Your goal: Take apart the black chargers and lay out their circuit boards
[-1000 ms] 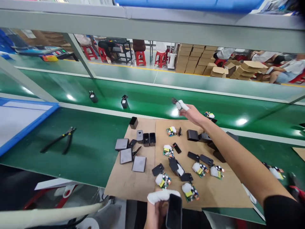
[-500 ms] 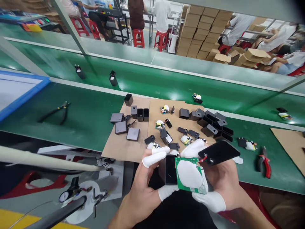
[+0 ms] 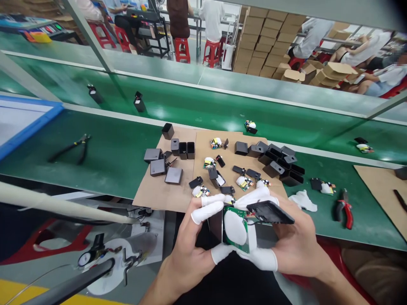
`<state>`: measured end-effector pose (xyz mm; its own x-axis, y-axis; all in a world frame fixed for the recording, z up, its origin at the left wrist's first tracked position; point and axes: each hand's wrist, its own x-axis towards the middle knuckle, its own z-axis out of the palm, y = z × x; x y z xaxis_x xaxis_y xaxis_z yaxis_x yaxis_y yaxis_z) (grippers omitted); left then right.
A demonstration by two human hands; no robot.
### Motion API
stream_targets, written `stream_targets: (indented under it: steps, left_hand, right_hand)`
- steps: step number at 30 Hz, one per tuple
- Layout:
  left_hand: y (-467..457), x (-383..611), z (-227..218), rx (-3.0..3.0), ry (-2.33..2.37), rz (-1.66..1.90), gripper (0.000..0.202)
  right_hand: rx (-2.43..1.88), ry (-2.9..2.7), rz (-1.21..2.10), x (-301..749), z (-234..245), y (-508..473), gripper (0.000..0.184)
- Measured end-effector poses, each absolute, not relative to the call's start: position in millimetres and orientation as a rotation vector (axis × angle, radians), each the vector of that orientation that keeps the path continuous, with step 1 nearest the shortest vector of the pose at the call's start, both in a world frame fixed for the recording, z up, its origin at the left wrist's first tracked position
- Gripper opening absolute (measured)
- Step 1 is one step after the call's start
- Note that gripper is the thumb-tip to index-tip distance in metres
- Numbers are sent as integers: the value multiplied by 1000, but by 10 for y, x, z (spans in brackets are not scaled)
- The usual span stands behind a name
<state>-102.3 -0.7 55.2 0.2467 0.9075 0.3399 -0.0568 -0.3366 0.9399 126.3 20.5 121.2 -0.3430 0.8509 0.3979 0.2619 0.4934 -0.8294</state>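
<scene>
My left hand (image 3: 193,241), with white finger cots on its fingertips, is closed around a black plastic housing (image 3: 216,224). Between finger and thumb, my right hand (image 3: 292,237) grips a green circuit board (image 3: 244,247) bearing a white pad (image 3: 235,227). The board's left part is inside the housing's open end, and its right part sticks out. A black end cap (image 3: 270,212) joined by wires hangs over the right fingers. Just beyond my hands, more circuit boards (image 3: 244,183) and black housings (image 3: 275,154) lie on a cardboard sheet (image 3: 203,140).
Black-handled pliers (image 3: 68,150) lie on the green bench at left, red-handled pliers (image 3: 344,209) at right near a crumpled white cloth (image 3: 303,200). Behind the bench runs a green conveyor belt (image 3: 190,101) carrying several units. People sit beyond it by stacked cartons (image 3: 263,38).
The circuit board has moved left, partly into the housing, with my right hand following. The end cap has tilted and come closer to the housing. The belt's units have shifted left.
</scene>
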Motion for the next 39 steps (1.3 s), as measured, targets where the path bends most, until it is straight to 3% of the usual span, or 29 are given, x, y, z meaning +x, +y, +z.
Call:
stream_targets:
  steps: [39]
  left_hand:
    - [2, -1038, 542, 1621, 847, 1257, 75]
  right_hand:
    - [-962, -1994, 780, 1224, 1221, 218, 53]
